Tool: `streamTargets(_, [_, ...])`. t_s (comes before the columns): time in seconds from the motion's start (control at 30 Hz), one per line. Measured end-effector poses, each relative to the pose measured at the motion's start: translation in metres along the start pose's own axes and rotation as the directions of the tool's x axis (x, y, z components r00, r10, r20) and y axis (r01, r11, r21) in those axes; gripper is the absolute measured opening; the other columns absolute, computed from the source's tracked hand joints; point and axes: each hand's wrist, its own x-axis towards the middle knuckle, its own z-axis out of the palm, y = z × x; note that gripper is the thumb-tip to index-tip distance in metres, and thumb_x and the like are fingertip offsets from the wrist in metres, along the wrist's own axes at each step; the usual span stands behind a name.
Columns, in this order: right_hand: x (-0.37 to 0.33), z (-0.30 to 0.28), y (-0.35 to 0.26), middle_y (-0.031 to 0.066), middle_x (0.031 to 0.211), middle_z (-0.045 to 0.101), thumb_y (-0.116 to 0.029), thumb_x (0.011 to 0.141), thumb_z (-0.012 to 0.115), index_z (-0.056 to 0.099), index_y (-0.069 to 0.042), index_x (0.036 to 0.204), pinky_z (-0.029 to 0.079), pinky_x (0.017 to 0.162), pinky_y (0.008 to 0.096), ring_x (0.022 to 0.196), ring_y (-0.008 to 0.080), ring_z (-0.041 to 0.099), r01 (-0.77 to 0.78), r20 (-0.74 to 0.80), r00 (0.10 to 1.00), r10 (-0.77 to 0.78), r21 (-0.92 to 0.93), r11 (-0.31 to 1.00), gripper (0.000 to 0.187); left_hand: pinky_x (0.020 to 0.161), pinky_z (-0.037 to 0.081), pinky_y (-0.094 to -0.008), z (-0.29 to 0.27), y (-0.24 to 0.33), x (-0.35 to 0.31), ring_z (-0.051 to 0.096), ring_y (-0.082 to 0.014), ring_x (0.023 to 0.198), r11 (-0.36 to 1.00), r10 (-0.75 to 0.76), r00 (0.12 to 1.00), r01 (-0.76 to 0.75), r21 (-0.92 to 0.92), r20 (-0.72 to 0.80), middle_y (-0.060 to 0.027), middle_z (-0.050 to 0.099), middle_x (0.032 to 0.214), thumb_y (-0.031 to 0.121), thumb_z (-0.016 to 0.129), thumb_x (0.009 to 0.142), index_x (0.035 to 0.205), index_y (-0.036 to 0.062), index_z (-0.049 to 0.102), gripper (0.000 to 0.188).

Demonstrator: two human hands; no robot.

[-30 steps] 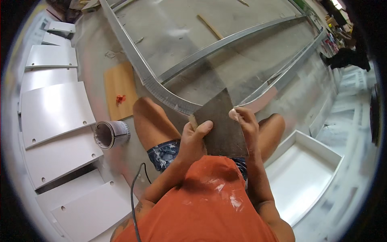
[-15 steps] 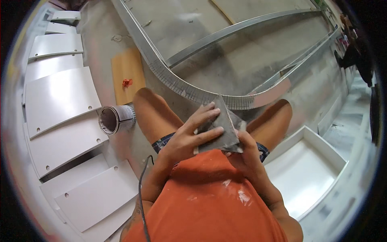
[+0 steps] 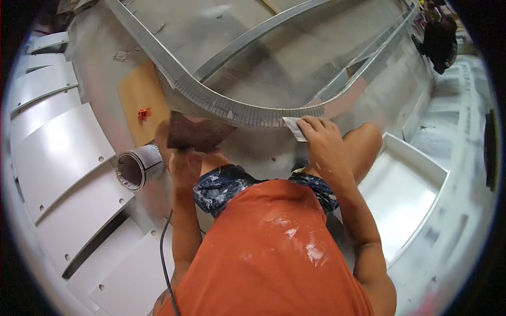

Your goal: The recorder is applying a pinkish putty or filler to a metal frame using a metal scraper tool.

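My left hand is closed on the lower edge of a dark brown sandpaper sheet, held up over my left knee. In my right hand is a smaller pale grey piece of sandpaper, pinched beneath the fingers. That piece is right at the near side of a curved frame, whose grey bend is cut with many narrow slots; whether they touch I cannot tell. To the left of my left hand lies a roll of sandpaper, its open end facing me.
White curved panels with small holes line the left side. A white open tray is by my right leg. Beyond the roll lies a wooden board with a crumpled orange scrap. A dark cable runs beside my left arm.
My hands were together on a folded grey sheet in front of my chest. Now they are apart, left hand with the dark sheet, right hand forward at the frame with the small piece.
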Motion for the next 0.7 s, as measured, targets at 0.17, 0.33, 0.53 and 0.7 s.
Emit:
streamTargets(0.17, [-0.016,0.026,-0.006,0.0101,0.117,0.06,-0.003,0.077,0.056,0.059,-0.004,0.116,0.044,0.093,0.0396,0.109,0.0284,0.056,-0.011,-0.006,1.0,0.011,-0.026,1.0,0.039,0.082,0.056,-0.0434,-0.021,-0.008,0.025,0.066,-0.0295,0.097,0.898,0.035,0.999,-0.025,-0.44,0.013,-0.0138,0.063,0.115,0.014,0.053,0.091,0.124,0.0023,0.052,0.035])
streamTargets(0.33, [-0.001,0.009,-0.017,0.0095,0.114,0.061,-0.005,0.077,0.057,0.06,-0.003,0.115,0.044,0.091,0.0393,0.107,0.0275,0.057,0.008,-0.052,0.999,-0.008,0.004,1.0,0.039,0.07,0.059,-0.0427,-0.041,-0.016,0.023,0.067,-0.031,0.095,0.429,0.528,0.849,-0.274,0.861,0.007,-0.0113,0.064,0.114,0.019,0.05,0.092,0.127,0.0056,0.051,0.038])
streamTargets(0.53, [-0.015,0.032,-0.033,0.008,0.109,0.061,-0.006,0.077,0.056,0.06,-0.003,0.113,0.045,0.084,0.0376,0.101,0.0259,0.057,0.051,-0.046,0.997,-0.054,-0.068,0.996,0.037,0.1,0.045,-0.0437,0.003,0.016,0.03,0.055,-0.0285,0.118,0.937,-0.112,0.959,0.015,-0.35,-0.261,-0.0115,0.056,0.127,0.015,0.05,0.089,0.132,0.004,0.045,0.044])
streamTargets(0.7, [0.018,0.029,-0.044,0.0084,0.113,0.061,-0.006,0.076,0.057,0.059,-0.003,0.114,0.045,0.087,0.0385,0.103,0.0268,0.057,0.037,-0.041,0.998,-0.04,-0.059,0.998,0.038,0.101,0.046,-0.0418,-0.027,0.009,0.037,0.056,-0.028,0.117,0.987,-0.07,0.977,0.038,-0.159,-0.202,-0.0116,0.055,0.128,0.014,0.054,0.089,0.132,0.0046,0.044,0.046])
